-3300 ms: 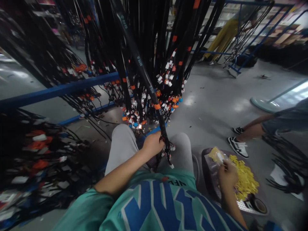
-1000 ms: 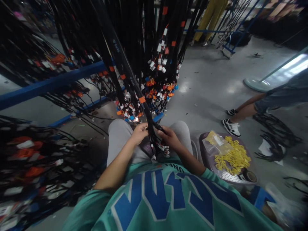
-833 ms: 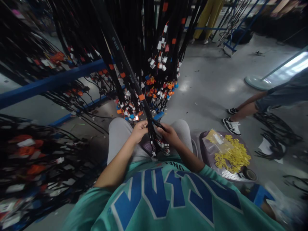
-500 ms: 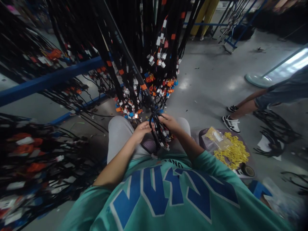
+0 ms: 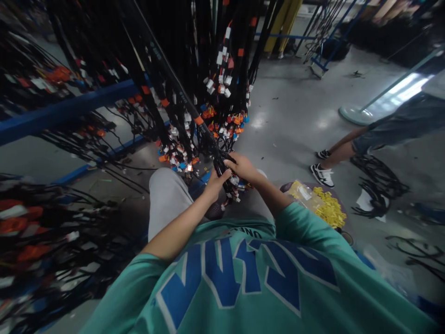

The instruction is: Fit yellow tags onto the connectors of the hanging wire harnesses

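A black wire harness (image 5: 184,98) slants down from the upper left to my knees, an orange tape band around it. Its lower end splits into loose black branches tipped with small connectors (image 5: 233,188). My left hand (image 5: 216,182) is closed round these branches from the left, thumb on top. From the right my right hand (image 5: 242,166) grips the same bundle slightly higher, its fingers partly hidden behind the wires. Both hands nearly meet in front of my lap. Behind them hang more harnesses with white, orange and blue connectors (image 5: 179,150).
A blue rack rail (image 5: 69,107) crosses on the left, with more hanging harnesses below it. To my right, a stool carries yellow plastic pieces (image 5: 328,208) and a clear bag (image 5: 306,195). Another person's legs (image 5: 339,155) stand beyond, near black cables (image 5: 378,178) on the floor.
My left hand has moved up and right and closed on the harness branches. My right hand has shifted onto the bundle beside it. The view has turned slightly right.
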Demonstrator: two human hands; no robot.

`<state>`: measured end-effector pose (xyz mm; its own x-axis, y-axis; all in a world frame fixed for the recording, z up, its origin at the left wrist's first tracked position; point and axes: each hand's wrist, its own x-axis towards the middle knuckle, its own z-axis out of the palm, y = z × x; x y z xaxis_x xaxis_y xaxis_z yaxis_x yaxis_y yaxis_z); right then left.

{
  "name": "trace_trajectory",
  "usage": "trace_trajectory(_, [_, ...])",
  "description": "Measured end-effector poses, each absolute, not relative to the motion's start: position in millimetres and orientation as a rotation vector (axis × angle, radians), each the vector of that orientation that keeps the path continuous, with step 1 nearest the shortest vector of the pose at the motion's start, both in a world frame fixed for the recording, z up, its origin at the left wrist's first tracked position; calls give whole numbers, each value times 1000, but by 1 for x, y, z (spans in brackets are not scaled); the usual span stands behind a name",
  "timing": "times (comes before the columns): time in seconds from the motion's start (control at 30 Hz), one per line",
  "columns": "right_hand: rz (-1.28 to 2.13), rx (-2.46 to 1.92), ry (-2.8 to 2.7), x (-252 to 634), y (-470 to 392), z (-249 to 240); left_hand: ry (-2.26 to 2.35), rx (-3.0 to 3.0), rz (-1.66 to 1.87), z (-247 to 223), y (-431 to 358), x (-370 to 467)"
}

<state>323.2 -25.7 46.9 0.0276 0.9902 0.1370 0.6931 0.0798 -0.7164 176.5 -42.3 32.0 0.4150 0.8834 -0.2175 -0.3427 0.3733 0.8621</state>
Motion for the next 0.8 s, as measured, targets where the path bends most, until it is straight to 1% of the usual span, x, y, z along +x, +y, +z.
trace_trajectory(0.1, [639, -1613, -1803, 330, -31, 53, 826, 840, 943, 36, -41, 189])
trace_trajectory(0.3, [776, -1456, -1818, 337, -33, 55, 817, 644, 577, 43, -41, 180])
trace_trajectory(0.47, [766, -1476, -1685, 325, -24, 39, 757, 589, 395, 51, -38, 168])
trace_trajectory(0.67, [704, -1509, -1546, 308, -43, 15, 671, 573, 351, 48, -34, 155])
trace_trajectory(0.8, [833, -1457, -1272, 297, -74, 0, 603, 587, 309, 43, -30, 148])
